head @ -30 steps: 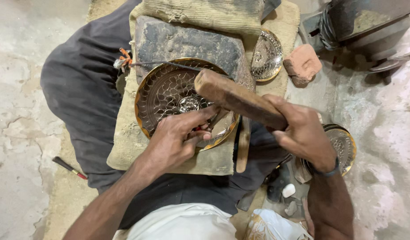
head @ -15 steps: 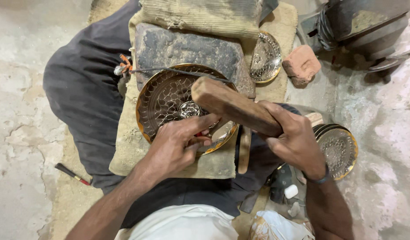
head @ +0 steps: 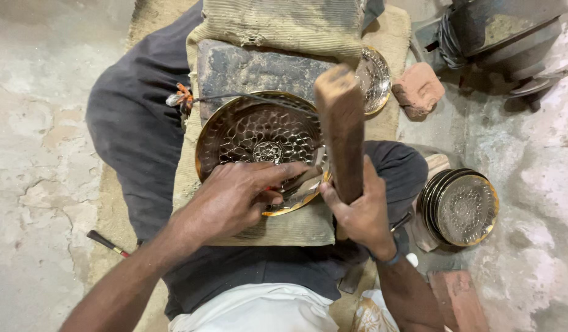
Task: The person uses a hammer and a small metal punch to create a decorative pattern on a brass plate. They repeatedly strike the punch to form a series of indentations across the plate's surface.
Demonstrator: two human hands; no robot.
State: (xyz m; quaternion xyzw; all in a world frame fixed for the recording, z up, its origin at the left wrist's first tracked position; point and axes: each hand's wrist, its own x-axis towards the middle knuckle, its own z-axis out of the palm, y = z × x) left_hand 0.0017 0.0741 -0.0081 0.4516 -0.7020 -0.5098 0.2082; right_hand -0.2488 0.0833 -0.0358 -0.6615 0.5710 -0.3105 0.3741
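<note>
Right hand [head: 361,212] gripping wooden mallet [head: 340,123], now raised upright; left hand [head: 234,197] pinches chisel on brass plate [head: 253,132].

Soft even daylight, faint shadows, sharp focus, slight edge distortion.

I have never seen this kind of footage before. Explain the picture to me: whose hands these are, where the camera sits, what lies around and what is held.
There is no machine here. The single view comes from a camera worn on a person's head, looking down at their own two bare hands and lap.

The right hand grips a thick brown wooden mallet, its head raised above the work. The left hand rests on a round brass plate with a hammered pattern and seems to pinch a small metal tool against it; the tool is mostly hidden.

The plate lies on a dark stone block over coarse sackcloth padding. Beside it sit a second small patterned plate, a stack of finished plates on the floor, and a reddish brick piece.
</note>
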